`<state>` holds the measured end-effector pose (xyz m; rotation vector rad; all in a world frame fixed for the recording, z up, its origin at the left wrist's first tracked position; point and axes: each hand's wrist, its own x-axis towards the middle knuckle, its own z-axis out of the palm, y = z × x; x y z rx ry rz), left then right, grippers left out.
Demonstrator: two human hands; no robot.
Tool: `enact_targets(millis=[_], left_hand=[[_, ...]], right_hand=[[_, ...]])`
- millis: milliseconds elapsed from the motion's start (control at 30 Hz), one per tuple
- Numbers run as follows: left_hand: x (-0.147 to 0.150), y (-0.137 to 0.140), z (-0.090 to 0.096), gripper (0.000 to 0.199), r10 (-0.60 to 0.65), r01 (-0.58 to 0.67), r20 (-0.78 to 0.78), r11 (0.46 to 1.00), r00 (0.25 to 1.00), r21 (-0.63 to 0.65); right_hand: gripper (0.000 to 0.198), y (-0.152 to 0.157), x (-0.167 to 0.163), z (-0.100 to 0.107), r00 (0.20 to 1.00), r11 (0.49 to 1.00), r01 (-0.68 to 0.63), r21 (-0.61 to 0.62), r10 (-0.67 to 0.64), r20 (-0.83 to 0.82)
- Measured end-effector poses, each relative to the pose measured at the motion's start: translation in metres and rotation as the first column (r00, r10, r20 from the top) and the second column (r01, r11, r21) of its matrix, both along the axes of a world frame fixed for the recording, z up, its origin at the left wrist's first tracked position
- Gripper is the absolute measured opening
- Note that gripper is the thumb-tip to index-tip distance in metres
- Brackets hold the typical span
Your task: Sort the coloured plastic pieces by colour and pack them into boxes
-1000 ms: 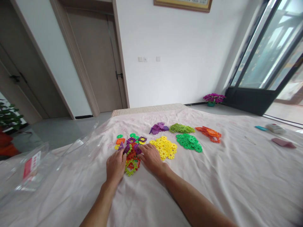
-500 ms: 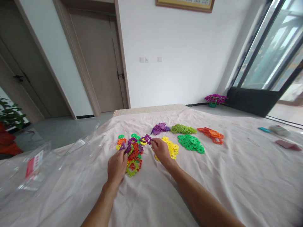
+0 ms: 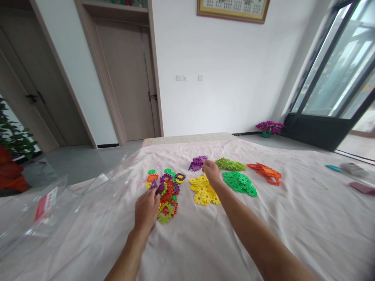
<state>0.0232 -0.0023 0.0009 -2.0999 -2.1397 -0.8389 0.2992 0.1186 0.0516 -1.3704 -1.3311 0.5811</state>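
R hand [image 3: 211, 171] pinching at purple pile [image 3: 198, 162]; L hand [image 3: 146, 209] flat beside mixed heap [image 3: 165, 191]. Five colour piles sorted, heap left.

No writing is showing clearly enough to be read. The framed picture [image 3: 233, 8] hanging on the wall is carrying rows of small dark characters along its lower part, but they are coming out too small and soft to make out. The red and white label [image 3: 44, 201] inside the clear plastic bag [image 3: 38, 210] lying at the left of the bed is showing some print, and that too is staying blurred beyond reading. Nothing else in view is bearing any letters, numbers, brands or signs.
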Motion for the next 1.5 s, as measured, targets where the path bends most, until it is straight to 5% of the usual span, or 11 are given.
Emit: enact_targets(millis=[200,367,500,667,867,1067,1233,1367,1500], left_hand=[[-0.003,0.001,-0.003,0.038,-0.016,0.016,-0.007,1.000,1.000,0.009],[-0.004,0.001,-0.003,0.040,-0.024,0.024,-0.009,1.000,1.000,0.006],[-0.003,0.001,-0.004,0.042,-0.014,0.014,-0.007,1.000,1.000,0.010],[-0.003,0.002,-0.004,0.042,-0.006,0.006,0.009,1.000,1.000,0.009],[-0.002,0.000,-0.001,0.042,0.002,-0.002,0.018,1.000,1.000,0.003],[-0.001,-0.001,0.000,0.042,-0.005,0.005,0.011,1.000,1.000,-0.009],[-0.001,-0.001,-0.002,0.042,-0.009,0.009,0.006,1.000,1.000,0.008],[-0.001,-0.001,-0.002,0.042,-0.010,0.010,0.003,1.000,1.000,0.005],[-0.001,-0.001,-0.001,0.042,-0.003,0.003,0.000,1.000,1.000,0.002]], right_hand=[[0.032,-0.034,-0.039,-0.012,0.941,0.985,-0.174,-0.010,0.169,0.293],[0.035,-0.064,-0.073,-0.015,0.756,0.939,-0.341,-0.036,0.297,0.583],[0.048,-0.076,-0.083,-0.021,0.622,0.934,-0.346,-0.089,0.299,0.723],[0.056,-0.076,-0.087,-0.027,0.594,0.936,-0.336,-0.103,0.295,0.748],[0.062,-0.067,-0.089,-0.035,0.744,0.957,-0.266,-0.112,0.278,0.607],[0.031,-0.056,-0.081,-0.028,0.836,0.940,-0.330,-0.085,0.333,0.435],[0.025,-0.049,-0.058,-0.019,0.913,0.968,-0.244,-0.067,0.252,0.320],[0.027,-0.038,-0.043,-0.023,0.977,0.970,-0.208,-0.126,0.213,0.024],[0.043,-0.025,-0.035,-0.028,0.921,0.995,-0.095,-0.018,0.081,-0.380]])
